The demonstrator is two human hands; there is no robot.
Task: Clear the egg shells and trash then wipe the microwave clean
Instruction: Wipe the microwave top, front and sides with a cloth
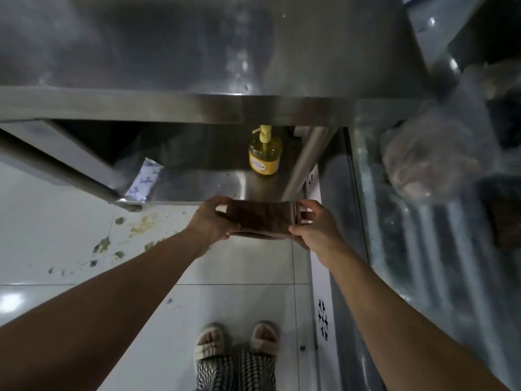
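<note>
At the centre of the frame we held a folded brown cloth [262, 220] between us, our left hand [210, 218] gripping its left end and our right hand [315, 225] pinching its right end. Just above it, a yellow soap bottle [264, 153] stood on the steel table's lower shelf [197, 182].

- Arms: bare to the frame edge; no sleeves, watch or rings visible.
- Trousers [236, 372]: black-and-white houndstooth check.
- Slippers [210, 345]: pale, open-toed, with ruched straps; toes exposed.
</note>
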